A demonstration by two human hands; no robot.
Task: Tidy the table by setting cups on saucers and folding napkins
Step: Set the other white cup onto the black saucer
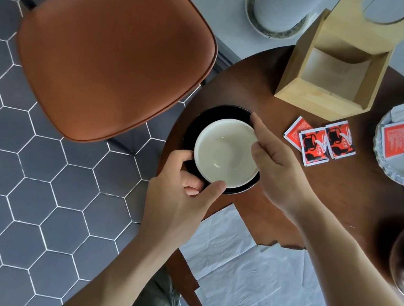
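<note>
Head view, round dark wooden table (365,198), hexagon-tiled floor (14,187), left hand (180,195) gripping cup (225,154), right hand (277,166) pinching its rim

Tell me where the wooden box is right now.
In the head view, the wooden box stands at the table's far edge, right of the chair, just beyond the loose red sachets.

White cup (226,154) on black saucer (202,123), napkins (249,277) unfolded
</note>
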